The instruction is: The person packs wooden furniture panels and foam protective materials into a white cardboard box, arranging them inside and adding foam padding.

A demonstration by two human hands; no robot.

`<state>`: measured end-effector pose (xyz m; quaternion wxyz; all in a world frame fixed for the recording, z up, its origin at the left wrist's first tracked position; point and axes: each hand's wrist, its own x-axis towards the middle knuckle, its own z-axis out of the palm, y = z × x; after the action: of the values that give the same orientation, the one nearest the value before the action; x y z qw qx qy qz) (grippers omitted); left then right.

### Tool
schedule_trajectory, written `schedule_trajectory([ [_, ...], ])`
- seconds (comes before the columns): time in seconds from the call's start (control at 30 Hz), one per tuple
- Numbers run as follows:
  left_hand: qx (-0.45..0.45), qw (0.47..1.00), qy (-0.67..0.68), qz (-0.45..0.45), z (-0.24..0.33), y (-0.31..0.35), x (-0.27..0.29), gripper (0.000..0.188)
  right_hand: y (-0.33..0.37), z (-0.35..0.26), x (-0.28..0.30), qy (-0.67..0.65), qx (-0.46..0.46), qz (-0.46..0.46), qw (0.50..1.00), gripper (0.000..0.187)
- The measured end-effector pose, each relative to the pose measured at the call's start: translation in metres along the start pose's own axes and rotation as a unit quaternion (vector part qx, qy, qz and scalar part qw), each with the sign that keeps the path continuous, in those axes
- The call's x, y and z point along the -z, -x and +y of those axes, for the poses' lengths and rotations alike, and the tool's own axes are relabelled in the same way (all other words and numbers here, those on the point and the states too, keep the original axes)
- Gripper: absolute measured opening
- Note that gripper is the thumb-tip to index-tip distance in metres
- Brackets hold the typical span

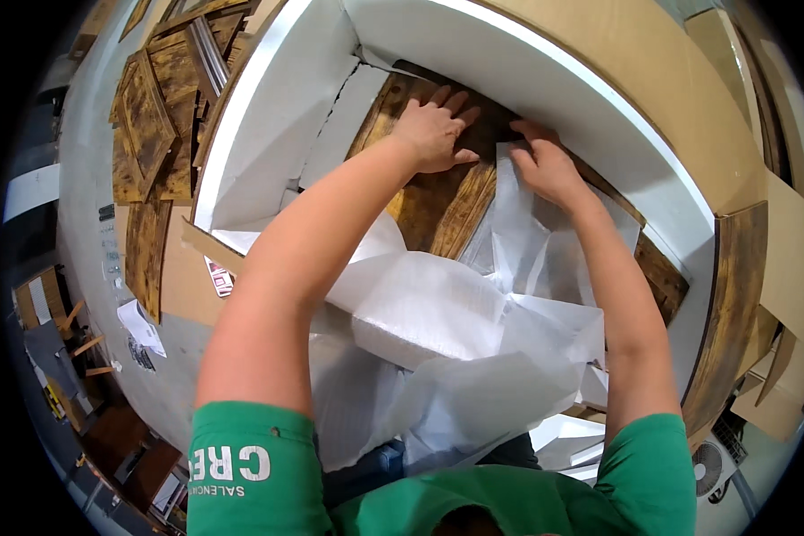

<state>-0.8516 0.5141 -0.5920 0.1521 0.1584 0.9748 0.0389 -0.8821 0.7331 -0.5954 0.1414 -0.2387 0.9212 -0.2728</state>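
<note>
My left hand [436,132] lies with its fingers spread on a brown wood-grain panel [420,210] inside a large box lined with white foam. To its right, my right hand [547,164] is bent at the far edge of a translucent white foam sheet [554,237]. Its thumb rests on the sheet and its fingers curl past the edge. The foam sheet covers the right part of the panel. Its loose folds bunch up toward me, between my forearms and over my lap.
White foam walls [281,98] line the cardboard box [598,45]. Several wood-grain boards [156,125] are piled on the floor at the left. Another wood-grain board [732,295] stands along the right side. A fan [710,466] is at the lower right. A crumpled paper [141,326] lies at the left.
</note>
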Motion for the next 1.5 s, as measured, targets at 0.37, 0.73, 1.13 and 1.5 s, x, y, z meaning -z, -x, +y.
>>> schedule_trajectory([
  [0.37, 0.017, 1.0, 0.008, 0.021, 0.006, -0.002, -0.003, 0.079, 0.128, 0.145, 0.07, 0.21, -0.299, 0.105, 0.925, 0.019],
  [0.73, -0.105, 0.993, 0.026, 0.046, 0.088, -0.01, 0.013, 0.071, 0.133, 0.162, 0.058, 0.021, -0.474, 0.203, 0.857, 0.046],
  [1.13, -0.128, 0.988, -0.005, -0.083, 0.084, -0.002, -0.002, 0.071, 0.123, 0.202, 0.058, -0.235, -0.48, 0.228, 0.814, 0.036],
  [1.5, -0.129, 0.986, 0.012, -0.105, 0.081, -0.002, 0.005, 0.073, 0.132, 0.194, 0.055, -0.3, -0.446, 0.317, 0.781, 0.042],
])
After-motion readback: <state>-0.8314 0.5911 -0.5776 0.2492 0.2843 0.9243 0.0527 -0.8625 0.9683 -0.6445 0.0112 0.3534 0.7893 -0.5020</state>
